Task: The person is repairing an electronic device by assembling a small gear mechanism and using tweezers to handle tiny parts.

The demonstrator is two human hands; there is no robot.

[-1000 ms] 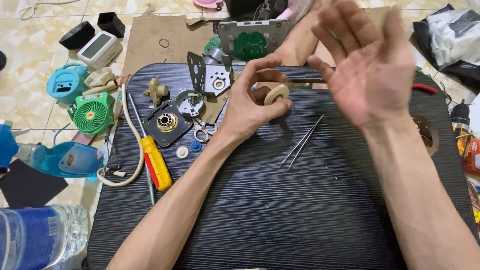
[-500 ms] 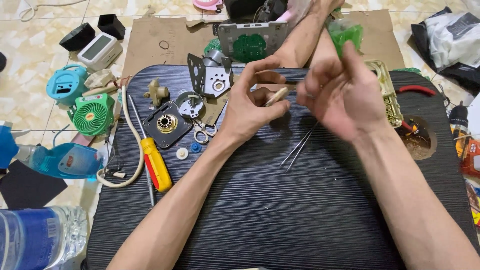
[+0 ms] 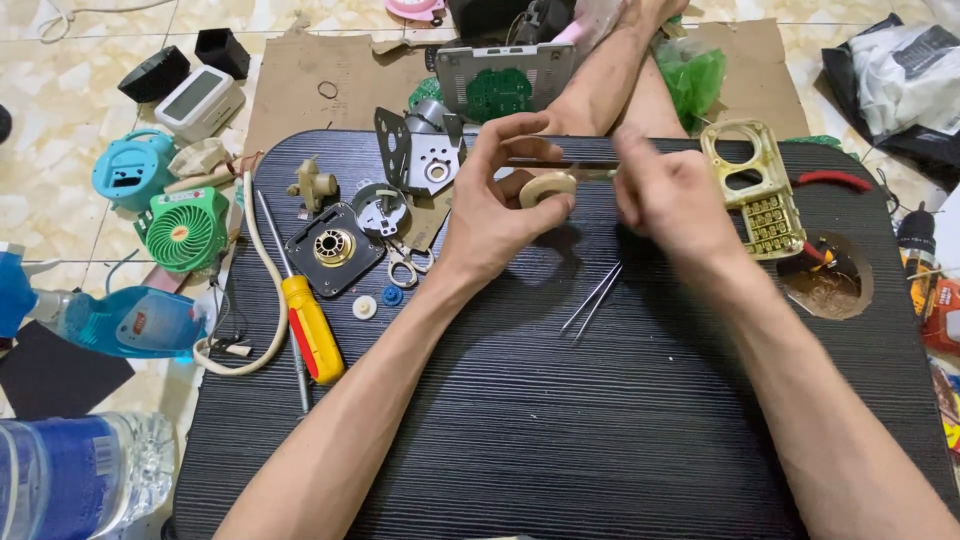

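The cream plastic ring (image 3: 547, 188) could slip and drop among the loose parts, since the left hand (image 3: 497, 215) pinches it only by its rim, thumb below and fingertips above, while the right hand (image 3: 672, 200) works at it with a thin dark rod (image 3: 560, 163) that looks easy to lose hold of (the rod's far end is blurred). A sideways push from the rod might flick the ring toward the two thin metal pins (image 3: 592, 300) lying on the dark ribbed table (image 3: 560, 430) at about 6 o'clock from the hands. The ring sits between the left fingers, held up above the table's 12 o'clock half, just at 9 o'clock of the right hand. The right fingers are curled closed around the rod, though the exact grip is hidden behind the knuckles. At 9 o'clock from the left hand lie a yellow-handled screwdriver (image 3: 312, 330), a square black motor plate (image 3: 334, 248) and small scissors (image 3: 403, 262); a gold-coloured frame (image 3: 757, 190) lies at 3 o'clock of the right hand.
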